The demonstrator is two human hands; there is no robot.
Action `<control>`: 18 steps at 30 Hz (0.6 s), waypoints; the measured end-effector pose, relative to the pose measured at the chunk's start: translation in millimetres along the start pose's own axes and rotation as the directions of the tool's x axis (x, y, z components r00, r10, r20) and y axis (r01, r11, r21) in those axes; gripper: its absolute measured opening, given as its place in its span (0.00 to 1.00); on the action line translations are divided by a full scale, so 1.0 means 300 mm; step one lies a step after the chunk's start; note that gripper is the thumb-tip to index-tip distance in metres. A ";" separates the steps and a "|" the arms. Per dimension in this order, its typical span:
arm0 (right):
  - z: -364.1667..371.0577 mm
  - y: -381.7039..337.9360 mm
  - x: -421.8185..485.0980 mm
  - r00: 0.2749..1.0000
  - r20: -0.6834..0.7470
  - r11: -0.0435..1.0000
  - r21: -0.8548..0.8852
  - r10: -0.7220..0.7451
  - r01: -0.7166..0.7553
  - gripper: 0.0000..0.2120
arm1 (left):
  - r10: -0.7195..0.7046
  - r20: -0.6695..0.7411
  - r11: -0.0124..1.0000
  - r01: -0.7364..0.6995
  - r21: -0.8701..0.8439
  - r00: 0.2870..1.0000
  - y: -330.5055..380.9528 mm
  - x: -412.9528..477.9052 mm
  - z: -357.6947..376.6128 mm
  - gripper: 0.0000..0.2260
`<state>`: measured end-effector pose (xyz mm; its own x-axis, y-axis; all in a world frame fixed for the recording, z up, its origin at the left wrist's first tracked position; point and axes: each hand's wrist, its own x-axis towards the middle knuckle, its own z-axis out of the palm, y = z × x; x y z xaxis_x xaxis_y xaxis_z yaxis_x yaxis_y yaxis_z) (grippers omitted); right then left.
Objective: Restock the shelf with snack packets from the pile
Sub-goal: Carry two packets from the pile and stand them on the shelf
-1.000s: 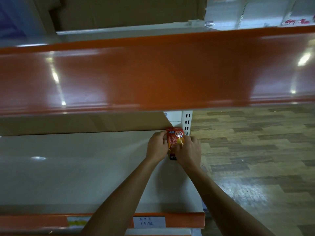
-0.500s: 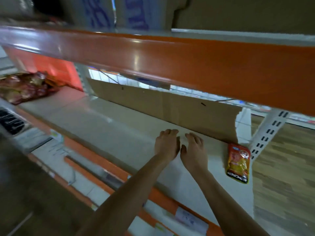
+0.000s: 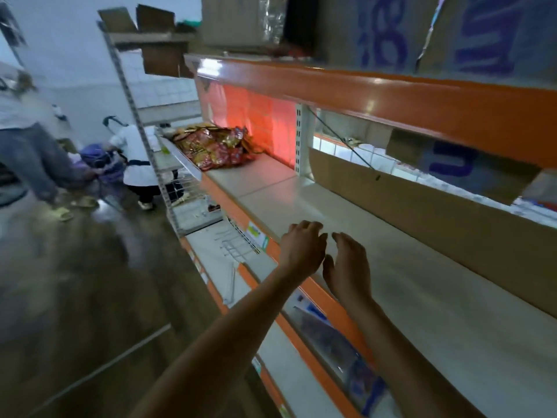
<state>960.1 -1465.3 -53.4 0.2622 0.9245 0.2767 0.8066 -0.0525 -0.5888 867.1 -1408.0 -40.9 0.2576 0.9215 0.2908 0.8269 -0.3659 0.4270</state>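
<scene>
Your left hand [image 3: 301, 250] and right hand [image 3: 346, 267] hover empty, fingers loosely curled, over the bare shelf [image 3: 437, 312] mid-frame; the snack packet pile [image 3: 217, 147] lies upper centre, so most restocking looks undone.

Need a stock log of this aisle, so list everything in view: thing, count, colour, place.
snack packets: one pile, red and yellow, middle shelf's far end
middle shelf: one, beige, orange front edge, below hands
upper shelf: one, orange edge, overhead
cardboard strip: one, brown, middle shelf's back
cardboard boxes: several, brown, blue print, on top
other people: two, pale tops, aisle at left
left hand: one, empty, over shelf's front edge
right hand: one, empty, beside it
</scene>
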 end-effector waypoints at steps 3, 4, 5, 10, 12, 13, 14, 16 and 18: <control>0.128 -0.136 0.067 1.000 0.010 0.999 0.027 -0.024 0.023 0.25 | -0.023 -0.018 0.999 0.024 0.022 1.000 -0.163 0.047 -0.079 0.16; 0.169 -0.178 0.089 1.000 0.015 0.999 0.037 -0.028 0.027 0.25 | -0.031 -0.026 0.999 0.031 0.030 0.999 -0.214 0.060 -0.104 0.16; 0.206 -0.219 0.109 0.999 0.019 0.998 0.049 -0.030 0.029 0.25 | -0.041 -0.035 0.999 0.042 0.034 0.999 -0.262 0.074 -0.127 0.16; 0.368 -0.390 0.212 0.996 0.051 0.994 0.083 -0.070 0.066 0.24 | -0.102 -0.078 0.994 0.104 0.021 0.992 -0.459 0.151 -0.214 0.15; 0.424 -0.438 0.256 0.995 0.065 0.994 0.082 -0.081 0.076 0.24 | -0.129 -0.090 0.991 0.131 0.011 0.988 -0.528 0.191 -0.230 0.15; 0.451 -0.460 0.281 0.994 0.070 0.994 0.080 -0.084 0.078 0.24 | -0.140 -0.092 0.990 0.141 0.007 0.986 -0.562 0.214 -0.235 0.15; 0.472 -0.476 0.302 0.994 0.075 0.994 0.078 -0.085 0.079 0.24 | -0.148 -0.090 0.989 0.149 0.005 0.985 -0.588 0.233 -0.237 0.15; 0.529 -0.511 0.362 0.993 0.072 0.993 0.078 -0.094 0.089 0.24 | -0.160 -0.087 0.987 0.161 0.010 0.983 -0.654 0.284 -0.240 0.15; 0.588 -0.542 0.435 0.993 0.063 0.991 0.092 -0.104 0.098 0.23 | -0.167 -0.084 0.985 0.169 0.020 0.982 -0.723 0.352 -0.242 0.15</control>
<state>769.7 -1269.4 -55.5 0.1426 0.9469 0.2882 0.7762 0.0737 -0.6261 678.6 -1240.7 -40.7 0.0734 0.9553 0.2863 0.8682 -0.2025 0.4530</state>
